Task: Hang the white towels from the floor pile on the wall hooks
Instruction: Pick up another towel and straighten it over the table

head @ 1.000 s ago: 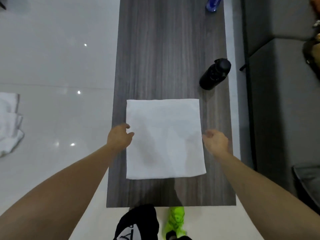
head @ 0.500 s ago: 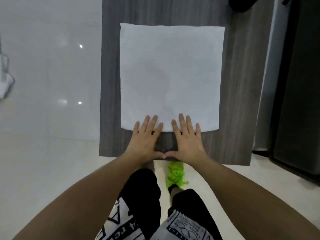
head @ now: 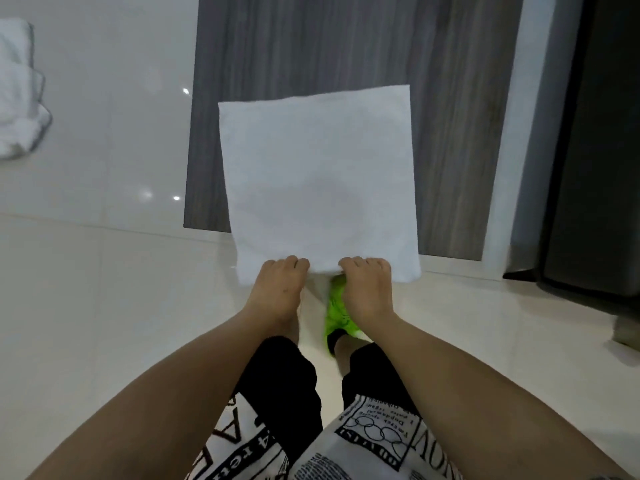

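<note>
- Gripping the near edge of the white towel, the left hand and the right hand sit close together, knuckles up, fingers curled over the hem and pinching it — the thumbs are hidden beneath the cloth.
- Beyond the fingers the folded towel lies flat across the dark table; its near strip already overhangs the table's edge, above the pale floor.
- The step in hand looks like lifting the towel off to carry it to a hook. To do it well, I judge both pinches should hold every folded layer at once, or the square will fall open; rising evenly with both hands would keep the far edge from dragging or skewing.
- No hook shows in this view, so where it must go I cannot tell.
- The towel is a soft, matte square with crisp straight sides and faint shadows in its middle — limp fabric that should sag once unsupported.
- The table is smooth, streaked grey wood-grain; the floor is glossy tile catching points of light.
- Far left of the fingers, a rumpled pile of towels waits on the floor.
- Directly under the right hand, a bright green shoe shows.
</note>
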The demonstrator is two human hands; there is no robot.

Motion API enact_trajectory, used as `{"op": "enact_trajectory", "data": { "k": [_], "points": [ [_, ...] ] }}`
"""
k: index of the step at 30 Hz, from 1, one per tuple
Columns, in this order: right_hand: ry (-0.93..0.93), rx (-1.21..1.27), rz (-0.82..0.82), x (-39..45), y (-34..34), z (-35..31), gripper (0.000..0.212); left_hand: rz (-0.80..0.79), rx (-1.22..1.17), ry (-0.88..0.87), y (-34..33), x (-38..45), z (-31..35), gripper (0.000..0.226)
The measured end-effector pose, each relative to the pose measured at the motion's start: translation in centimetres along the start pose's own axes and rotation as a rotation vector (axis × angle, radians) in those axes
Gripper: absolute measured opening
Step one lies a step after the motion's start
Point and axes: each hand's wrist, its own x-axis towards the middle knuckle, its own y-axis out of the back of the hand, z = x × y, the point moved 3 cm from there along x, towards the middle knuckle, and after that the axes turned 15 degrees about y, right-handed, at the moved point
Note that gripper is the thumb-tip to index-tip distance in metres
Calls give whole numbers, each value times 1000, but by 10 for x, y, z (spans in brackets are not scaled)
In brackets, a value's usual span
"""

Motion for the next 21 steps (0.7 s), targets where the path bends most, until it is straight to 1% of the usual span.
{"op": "enact_trajectory", "data": {
  "k": [1, 3, 5, 7, 10, 11, 13, 14, 16, 19, 21],
  "points": [
    [-11, 56, 6, -7, 6, -1, 40, -11, -70, 26, 5, -10, 2, 34],
    [-37, 168, 60, -24, 30, -9, 38, -5, -232, 90, 25, -33, 7, 39],
    [-82, 252, 79, -32, 60, -22, 32, 4, -375, 141, 51, -50, 10, 37],
    [-112, 271, 54, -32, 96, -37, 28, 15, -449, 178, 85, -65, 10, 36],
    [-83, 238, 66, -22, 163, -68, 26, 84, -523, 261, 150, -87, -7, 44],
    [-60, 256, 66, -18, 184, -82, 23, 113, -533, 286, 172, -97, -16, 42],
    [11, 405, 76, -13, 223, -119, 10, 175, -530, 306, 214, -123, -40, 30],
    [51, 502, 84, -13, 242, -141, 14, 214, -535, 311, 232, -138, -54, 24],
    [153, 615, 69, -19, 273, -191, 26, 290, -564, 327, 264, -177, -87, 29],
    [333, 595, -16, -36, 299, -284, 44, 412, -622, 359, 301, -249, -145, 33],
    [454, 564, -28, -50, 308, -353, 45, 512, -633, 383, 317, -305, -191, 32]
  ]
}}
